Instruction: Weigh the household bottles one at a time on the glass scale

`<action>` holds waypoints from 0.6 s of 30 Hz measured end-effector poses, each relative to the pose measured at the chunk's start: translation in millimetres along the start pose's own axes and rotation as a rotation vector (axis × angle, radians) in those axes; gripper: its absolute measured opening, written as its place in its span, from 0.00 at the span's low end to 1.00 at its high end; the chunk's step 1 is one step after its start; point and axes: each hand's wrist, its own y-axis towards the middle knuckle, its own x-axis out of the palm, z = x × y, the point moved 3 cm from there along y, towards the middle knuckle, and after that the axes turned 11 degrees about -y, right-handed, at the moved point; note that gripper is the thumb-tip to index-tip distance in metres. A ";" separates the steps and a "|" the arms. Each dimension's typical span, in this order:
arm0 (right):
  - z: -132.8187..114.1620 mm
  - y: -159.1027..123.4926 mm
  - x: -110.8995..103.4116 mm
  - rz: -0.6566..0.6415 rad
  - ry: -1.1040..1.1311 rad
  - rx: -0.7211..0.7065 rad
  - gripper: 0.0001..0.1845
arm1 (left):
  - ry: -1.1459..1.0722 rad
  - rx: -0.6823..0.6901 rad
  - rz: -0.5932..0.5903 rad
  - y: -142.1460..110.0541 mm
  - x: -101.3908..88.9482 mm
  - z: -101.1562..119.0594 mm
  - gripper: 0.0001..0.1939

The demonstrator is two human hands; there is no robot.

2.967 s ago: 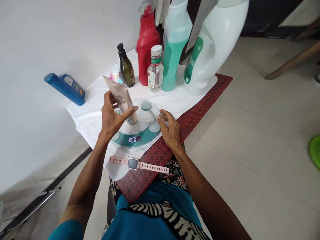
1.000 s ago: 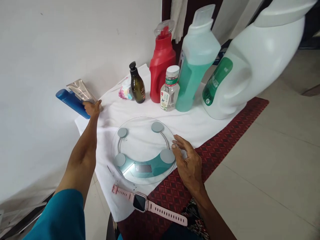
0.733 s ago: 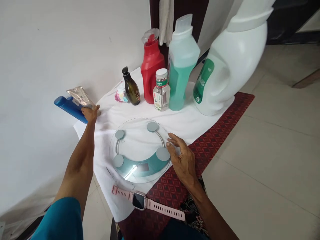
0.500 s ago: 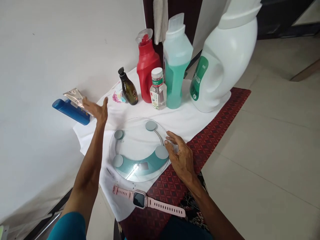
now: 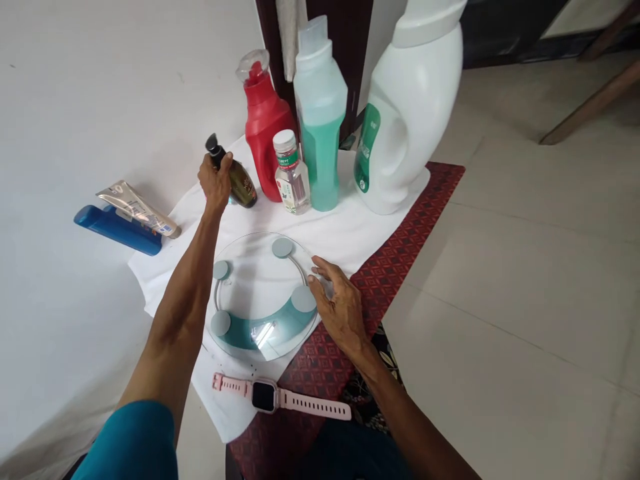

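Note:
Near the back of the table my left hand (image 5: 216, 180) is closed round the upper part of a dark olive pump bottle (image 5: 239, 184), which leans to the left. Its black pump top shows above the fingers. A round glass bathroom scale (image 5: 263, 283) with a teal band lies on the white cloth in front of me, bearing nothing, and no digits show on it. My right hand (image 5: 340, 303) is beside the scale's right edge, fingers loosely bent and apart, holding nothing. Its fingertips seem to touch the glass rim.
A beige tube (image 5: 137, 208) leans on a blue bottle (image 5: 117, 230) by the wall. A red bottle (image 5: 267, 127), small clear bottle (image 5: 293, 177), green-liquid bottle (image 5: 323, 133) and big white jug (image 5: 410, 100) stand behind. A pink smartwatch (image 5: 264, 395) lies at the front.
My left hand carried the beige tube off the scale, let it go against the blue bottle, then moved right and took hold of the pump bottle. The scale's display went dark. My right hand stayed.

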 end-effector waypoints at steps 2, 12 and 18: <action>0.3 0.6 0.9 0.005 0.003 -0.017 0.25 | -0.006 0.000 0.058 -5.4 -13.6 15.0 0.18; -1.4 1.6 1.5 0.013 0.010 -0.014 0.25 | -0.146 0.410 -0.164 -107.0 -113.7 114.4 0.33; 3.4 2.1 4.7 0.009 -0.013 -0.015 0.25 | -0.201 0.172 -0.242 -192.7 -126.2 103.9 0.27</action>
